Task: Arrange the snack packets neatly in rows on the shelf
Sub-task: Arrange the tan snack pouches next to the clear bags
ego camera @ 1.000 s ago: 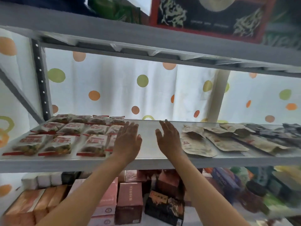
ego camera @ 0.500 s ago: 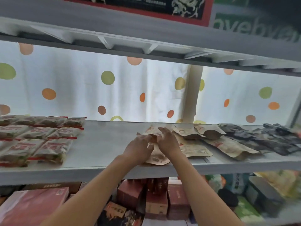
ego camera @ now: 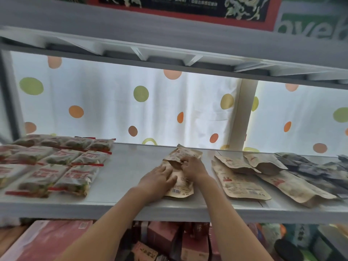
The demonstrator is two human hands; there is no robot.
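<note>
Two tan paper snack packets lie mid-shelf, one behind the other. My left hand (ego camera: 157, 178) lies flat on the nearer tan packet (ego camera: 181, 188), fingers spread. My right hand (ego camera: 193, 167) pinches the lower edge of the farther tan packet (ego camera: 185, 153). Red-and-white snack packets (ego camera: 56, 162) lie in tidy rows on the left of the grey shelf (ego camera: 124, 166). More tan packets (ego camera: 241, 178) lie loosely overlapped to the right.
Dark grey packets (ego camera: 316, 168) are heaped at the far right. A white upright post (ego camera: 244, 113) stands behind the shelf, before a dotted curtain. The upper shelf (ego camera: 169, 36) hangs close overhead. Boxes (ego camera: 162, 236) fill the shelf below.
My hands went right from the red-and-white rows to the tan packets and drew two of them left toward the shelf's middle. The view panned right, then back.
</note>
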